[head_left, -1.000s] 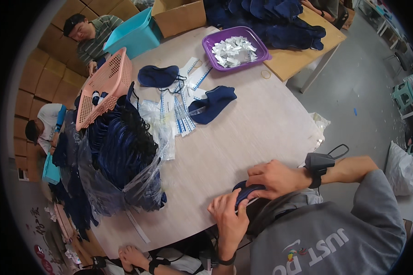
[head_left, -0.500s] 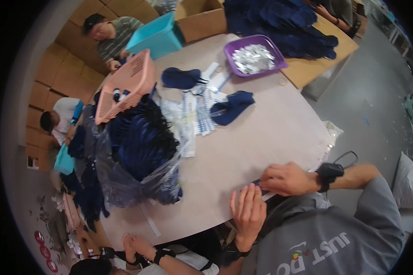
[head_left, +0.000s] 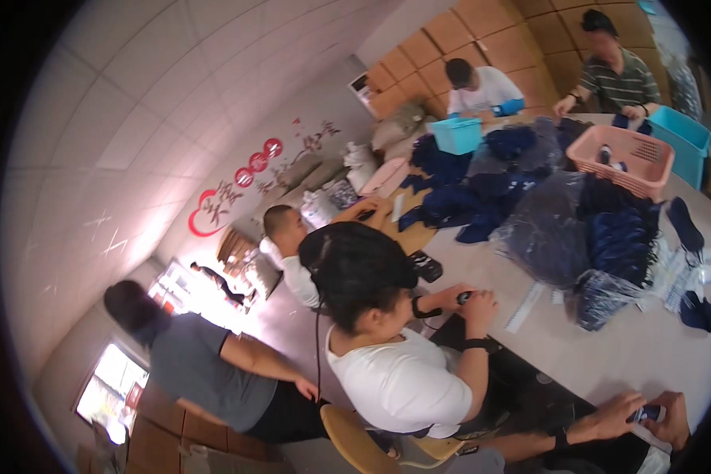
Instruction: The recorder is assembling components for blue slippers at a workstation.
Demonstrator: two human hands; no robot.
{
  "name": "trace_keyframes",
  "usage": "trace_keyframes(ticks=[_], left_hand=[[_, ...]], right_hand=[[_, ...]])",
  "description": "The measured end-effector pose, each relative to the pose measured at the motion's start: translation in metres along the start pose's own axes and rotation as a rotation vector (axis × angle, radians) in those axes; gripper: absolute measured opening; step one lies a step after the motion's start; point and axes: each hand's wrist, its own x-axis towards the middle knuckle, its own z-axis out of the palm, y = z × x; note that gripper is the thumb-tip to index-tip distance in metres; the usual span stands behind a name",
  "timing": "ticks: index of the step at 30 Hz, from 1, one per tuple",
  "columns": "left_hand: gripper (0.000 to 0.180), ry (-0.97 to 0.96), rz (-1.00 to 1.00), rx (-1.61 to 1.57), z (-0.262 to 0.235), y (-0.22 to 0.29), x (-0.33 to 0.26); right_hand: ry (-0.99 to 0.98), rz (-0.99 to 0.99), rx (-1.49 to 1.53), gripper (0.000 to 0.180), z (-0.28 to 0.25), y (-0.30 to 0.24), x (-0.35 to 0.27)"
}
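Note:
At the lower right, by the table's [head_left: 545,347] near edge, my left hand [head_left: 608,417] and my right hand [head_left: 671,422] close together on a small dark blue cloth piece [head_left: 649,412] with a pale patch. The fingers of both hands are curled around it, and its exact kind is too small to make out. A clear plastic bag [head_left: 657,460] shows just below my right hand. Farther up the table lie navy sock-like pieces [head_left: 685,224] among white strips, beside a large plastic-wrapped stack of navy fabric [head_left: 620,249].
A pink basket [head_left: 620,162] stands behind the stack, with turquoise bins [head_left: 679,146] near it. To my left a person in a white shirt [head_left: 403,379] works at the table edge; another person in grey [head_left: 205,371] stands behind. Stacked cartons [head_left: 482,39] line the far wall.
The view has swung left and up, so my hands now sit at the lower right. The purple tray has gone out of view. My hands have lifted the dark cloth piece between them.

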Motion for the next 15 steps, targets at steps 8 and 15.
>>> trace_keyframes(ticks=[8,15], left_hand=[[0.016,0.146,-0.157,-0.158,-0.058,0.05,-0.021],[0.021,0.24,-0.169,-0.275,-0.083,0.068,-0.047]], right_hand=[[-0.431,0.108,0.192,0.043,-0.001,-0.014,0.043],[-0.649,0.333,0.257,0.056,-0.047,-0.024,0.14]])
